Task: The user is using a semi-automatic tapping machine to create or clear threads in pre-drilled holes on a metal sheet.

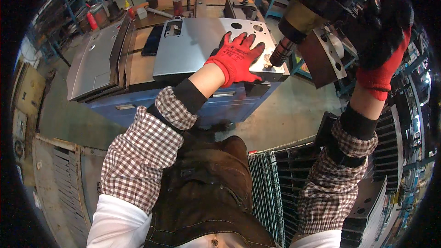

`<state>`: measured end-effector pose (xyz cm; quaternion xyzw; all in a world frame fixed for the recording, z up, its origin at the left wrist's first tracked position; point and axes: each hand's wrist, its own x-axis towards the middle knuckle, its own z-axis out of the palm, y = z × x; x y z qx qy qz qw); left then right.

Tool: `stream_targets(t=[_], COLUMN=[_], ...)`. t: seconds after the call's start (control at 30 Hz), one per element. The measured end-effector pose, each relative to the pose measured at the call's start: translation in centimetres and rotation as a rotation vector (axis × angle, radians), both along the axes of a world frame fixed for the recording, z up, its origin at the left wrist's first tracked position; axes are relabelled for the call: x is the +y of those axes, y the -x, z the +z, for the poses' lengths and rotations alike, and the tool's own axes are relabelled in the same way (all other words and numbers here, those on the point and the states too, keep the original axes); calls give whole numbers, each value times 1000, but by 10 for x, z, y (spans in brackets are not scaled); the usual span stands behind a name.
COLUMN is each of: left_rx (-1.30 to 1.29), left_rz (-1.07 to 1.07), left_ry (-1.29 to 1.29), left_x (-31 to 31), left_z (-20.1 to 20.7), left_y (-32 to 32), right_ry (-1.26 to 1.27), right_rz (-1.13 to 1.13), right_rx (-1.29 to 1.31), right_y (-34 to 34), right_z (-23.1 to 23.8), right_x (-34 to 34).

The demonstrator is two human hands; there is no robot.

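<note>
My left hand (237, 58), in a red glove with dark fingertips, presses flat on a silver sheet-metal panel (190, 50), fingers spread. The panel has a rectangular cutout at its far left and round holes along its far edge. Just right of my fingers, the dark spindle tool (282, 53) of a drilling machine (301, 18) points down at the panel's right corner. My right hand (383, 48), in a red and black glove, is raised at the right beside the machine head. Its fingers blend into the dark there, so their grip cannot be made out.
More bent metal panels (96, 59) lie at the left of the blue workbench (183, 105). A dark flat object (152, 41) lies beside the panel. Clamp bolts (188, 2) stand at the back. A bracket plate with holes (324, 59) hangs right of the spindle. A wire rack (266, 179) stands below.
</note>
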<state>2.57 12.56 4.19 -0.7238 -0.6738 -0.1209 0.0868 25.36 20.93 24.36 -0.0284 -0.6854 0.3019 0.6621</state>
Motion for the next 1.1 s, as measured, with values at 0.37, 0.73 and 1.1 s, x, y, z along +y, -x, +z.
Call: stream_targets(t=[0.37,0.73,1.1], left_rx=[22,3,33], left_rz=[-21,-9,-14], left_ry=[7,9,-30], left_x=[2,-2,-6], left_z=[-2,-5,-12], left_y=[-4,2,7], right_ry=[-21,304,683], right_rz=[7,185,149], right_rx=[-20,202,-337], right_y=[2,-11,19], right_z=[1,-54,-280], right_x=[0,-1,28])
